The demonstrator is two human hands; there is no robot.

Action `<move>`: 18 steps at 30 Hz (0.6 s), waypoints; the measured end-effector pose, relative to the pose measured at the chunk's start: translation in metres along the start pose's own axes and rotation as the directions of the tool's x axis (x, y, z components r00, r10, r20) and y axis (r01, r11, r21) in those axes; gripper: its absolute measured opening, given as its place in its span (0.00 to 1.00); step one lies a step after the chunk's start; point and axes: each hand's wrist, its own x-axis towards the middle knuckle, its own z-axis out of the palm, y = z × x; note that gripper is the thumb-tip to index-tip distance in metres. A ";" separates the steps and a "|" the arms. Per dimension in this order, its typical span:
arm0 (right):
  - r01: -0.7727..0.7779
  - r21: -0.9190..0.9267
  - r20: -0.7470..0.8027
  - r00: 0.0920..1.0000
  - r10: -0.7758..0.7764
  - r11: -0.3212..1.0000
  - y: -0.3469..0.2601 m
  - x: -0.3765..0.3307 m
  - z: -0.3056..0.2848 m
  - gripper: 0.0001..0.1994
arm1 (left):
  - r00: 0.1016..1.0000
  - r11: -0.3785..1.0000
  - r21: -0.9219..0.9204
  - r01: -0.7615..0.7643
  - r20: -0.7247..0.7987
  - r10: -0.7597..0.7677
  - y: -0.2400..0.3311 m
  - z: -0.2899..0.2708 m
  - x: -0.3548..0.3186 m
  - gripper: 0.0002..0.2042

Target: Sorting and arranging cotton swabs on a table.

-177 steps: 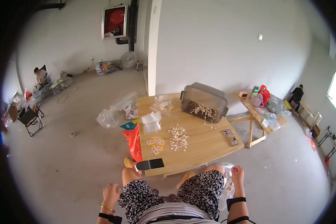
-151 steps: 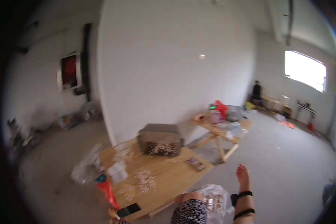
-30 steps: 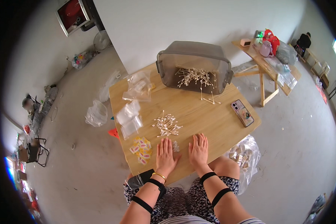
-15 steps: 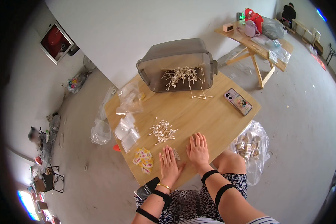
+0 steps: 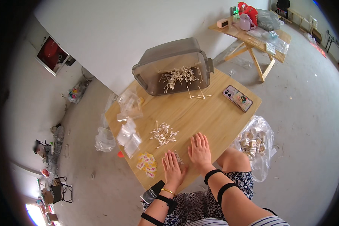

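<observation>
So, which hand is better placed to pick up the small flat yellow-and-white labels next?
Left, I'd judge: the left hand is palm down with fingers open, close beside the small flat yellow-and-white labels; the right hand is farther off.

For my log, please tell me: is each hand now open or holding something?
Left hand: open, palm down by some cotton swabs.
Right hand: open, palm down on the table, nothing visibly held.

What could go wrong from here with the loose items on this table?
The grey bin lies on its side, mouth toward the person, so more cotton swabs could slide out.
A slip of the left hand might scatter the small swab cluster beside it.
The phone sits near the table's right edge and could be knocked off.
</observation>
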 end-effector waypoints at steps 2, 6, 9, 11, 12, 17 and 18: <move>0.005 -0.012 0.008 1.000 -0.005 1.000 -0.001 -0.001 0.001 0.25 | 1.000 0.999 0.031 0.008 0.002 -0.008 0.001 0.000 -0.002 0.49; -0.001 -0.026 -0.001 1.000 0.001 1.000 0.006 -0.003 0.000 0.25 | 0.995 0.992 0.122 -0.028 0.100 0.016 0.010 -0.024 0.010 0.49; 0.002 -0.027 0.004 1.000 -0.002 1.000 0.002 -0.003 0.002 0.25 | 0.998 0.988 0.154 -0.019 0.070 0.008 0.005 -0.030 0.017 0.49; 0.017 -0.056 0.007 1.000 -0.017 0.998 0.005 -0.003 0.003 0.25 | 0.997 0.986 0.161 -0.034 0.073 0.023 0.008 -0.031 0.017 0.49; 0.014 -0.060 0.008 1.000 -0.013 0.998 0.007 -0.003 0.004 0.25 | 0.997 0.985 0.169 -0.047 0.075 0.034 0.009 -0.032 0.017 0.49; 0.019 -0.024 0.018 1.000 -0.018 1.000 0.000 -0.003 -0.002 0.26 | 0.996 0.996 0.044 -0.082 0.045 0.080 0.000 -0.019 -0.012 0.48; 0.020 -0.021 0.024 1.000 -0.019 1.000 -0.002 -0.003 -0.002 0.26 | 0.995 0.996 0.007 -0.088 0.041 0.087 -0.003 -0.015 -0.018 0.48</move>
